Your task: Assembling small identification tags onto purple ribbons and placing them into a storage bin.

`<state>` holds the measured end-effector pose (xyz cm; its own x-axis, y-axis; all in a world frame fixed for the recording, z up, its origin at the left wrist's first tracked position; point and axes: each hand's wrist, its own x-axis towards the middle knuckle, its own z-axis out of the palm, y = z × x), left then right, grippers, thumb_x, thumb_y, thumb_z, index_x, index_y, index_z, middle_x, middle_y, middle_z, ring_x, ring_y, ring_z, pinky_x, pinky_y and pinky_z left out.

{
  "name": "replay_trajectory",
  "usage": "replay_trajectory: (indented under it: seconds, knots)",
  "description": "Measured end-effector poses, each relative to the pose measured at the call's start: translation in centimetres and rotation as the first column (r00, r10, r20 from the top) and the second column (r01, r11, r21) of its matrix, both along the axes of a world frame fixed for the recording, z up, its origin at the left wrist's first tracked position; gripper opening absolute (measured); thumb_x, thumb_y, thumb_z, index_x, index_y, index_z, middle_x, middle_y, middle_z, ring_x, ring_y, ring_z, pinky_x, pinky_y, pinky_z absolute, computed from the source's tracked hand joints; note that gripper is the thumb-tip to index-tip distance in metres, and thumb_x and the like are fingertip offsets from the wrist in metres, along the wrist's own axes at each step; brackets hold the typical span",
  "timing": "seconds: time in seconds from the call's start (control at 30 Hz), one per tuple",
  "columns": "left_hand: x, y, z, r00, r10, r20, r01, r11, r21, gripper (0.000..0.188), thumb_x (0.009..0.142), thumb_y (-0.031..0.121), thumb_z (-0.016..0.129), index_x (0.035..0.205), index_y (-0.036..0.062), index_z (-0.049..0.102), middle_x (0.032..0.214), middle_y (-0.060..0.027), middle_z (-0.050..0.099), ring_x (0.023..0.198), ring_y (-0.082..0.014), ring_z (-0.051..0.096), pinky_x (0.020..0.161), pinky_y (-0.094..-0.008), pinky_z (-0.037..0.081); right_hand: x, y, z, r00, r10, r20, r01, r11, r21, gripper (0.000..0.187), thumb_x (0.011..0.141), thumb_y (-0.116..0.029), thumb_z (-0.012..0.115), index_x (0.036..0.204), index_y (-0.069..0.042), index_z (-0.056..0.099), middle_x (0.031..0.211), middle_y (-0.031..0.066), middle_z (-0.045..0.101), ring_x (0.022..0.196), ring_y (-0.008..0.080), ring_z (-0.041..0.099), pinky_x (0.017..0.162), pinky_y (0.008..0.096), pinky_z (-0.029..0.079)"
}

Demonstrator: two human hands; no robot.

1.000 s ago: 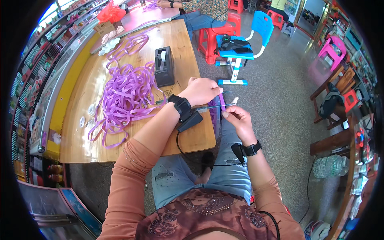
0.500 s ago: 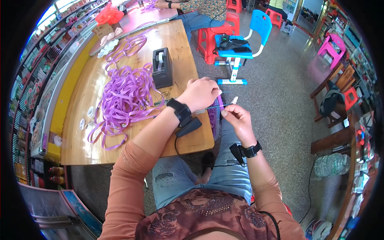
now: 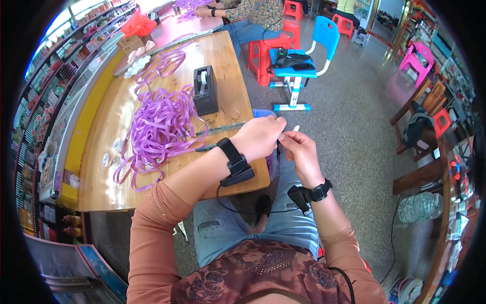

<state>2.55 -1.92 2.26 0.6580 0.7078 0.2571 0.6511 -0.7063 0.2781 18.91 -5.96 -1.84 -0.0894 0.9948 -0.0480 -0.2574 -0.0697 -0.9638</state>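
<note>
Past the table's right edge, my left hand (image 3: 260,137) and my right hand (image 3: 301,154) meet fingertip to fingertip. Both are closed in a pinch, and whatever lies between the fingers is hidden. A white tip (image 3: 296,128) sticks up from one right finger. Left of my hands, a tangled heap of purple ribbon (image 3: 159,124) covers much of the wooden table (image 3: 233,86). Thin dark-green strips (image 3: 220,128) lie between the heap and my left hand. Below my hands, beside the table edge, a translucent bin (image 3: 273,169) shows purple pieces inside, partly hidden.
A black tape dispenser (image 3: 205,91) stands beyond the heap. White rolls (image 3: 106,159) lie at the table's left. A blue chair (image 3: 293,61) holds dark items. Another person (image 3: 255,17) sits at the far pink table. A cable (image 3: 268,211) crosses my lap.
My left hand has moved down and right to meet my right hand. The purple strip and dark thin rod seen between them before are now hidden. The view has shifted slightly.
</note>
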Motion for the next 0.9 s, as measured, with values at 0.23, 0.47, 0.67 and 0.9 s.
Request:
replay_trajectory:
  seconds: [0.23, 0.47, 0.67, 0.9]
  knots:
    - [0.2, 0.6, -0.5, 0.994, -0.033, 0.105, 0.024, 0.996, 0.092, 0.015, 0.078, 0.010, 0.067, 0.085, 0.0033, 0.055, 0.076, -0.0169, 0.061, 0.081, -0.0388, 0.063, 0.071, -0.0484, 0.050, 0.4, 0.8, 1.1, 0.978, 0.013, 0.210, -0.016, 1.000, 0.015, 0.013, 0.090, -0.015, 0.067, 0.095, -0.003, 0.070, 0.072, -0.0044, 0.060, 0.056, 0.0027, 0.047, 0.050, 0.0199, 0.035]
    - [0.0, 0.9, -0.7, 0.960, -0.052, 0.275, 0.036, 0.997, 0.063, 0.011, 0.074, 0.011, 0.068, 0.077, 0.0040, 0.060, 0.073, -0.0134, 0.062, 0.077, -0.0363, 0.064, 0.069, -0.0454, 0.051, 1.8, 3.2, 7.4, 0.961, 0.002, 0.277, -0.079, 0.961, 0.267, 0.016, 0.092, -0.021, 0.067, 0.093, -0.006, 0.067, 0.068, -0.0047, 0.058, 0.055, 0.0018, 0.048, 0.051, 0.0176, 0.036]
    - [-0.1, 0.7, -1.1, 0.932, 0.100, 0.349, -0.092, 0.995, -0.040, 0.008, 0.073, 0.011, 0.068, 0.078, 0.0056, 0.065, 0.072, -0.0154, 0.064, 0.076, -0.0337, 0.066, 0.069, -0.0431, 0.052, -6.5, 8.5, 13.1, 0.833, 0.215, 0.509, -0.355, 0.915, 0.193, 0.022, 0.092, -0.024, 0.067, 0.100, -0.004, 0.066, 0.076, -0.0034, 0.062, 0.059, 0.0018, 0.047, 0.051, 0.0181, 0.036]
    - [1.0, 2.1, -3.5, 0.879, -0.078, 0.470, -0.093, 0.939, 0.330, 0.008, 0.072, 0.001, 0.063, 0.078, 0.0051, 0.061, 0.078, -0.0135, 0.063, 0.079, -0.0315, 0.063, 0.067, -0.0406, 0.049, -14.4, 15.1, 11.4, 0.695, 0.468, 0.546, -0.430, 0.879, -0.206, 0.029, 0.089, -0.031, 0.069, 0.104, -0.006, 0.065, 0.084, -0.0044, 0.064, 0.059, 0.0036, 0.044, 0.052, 0.0203, 0.037]
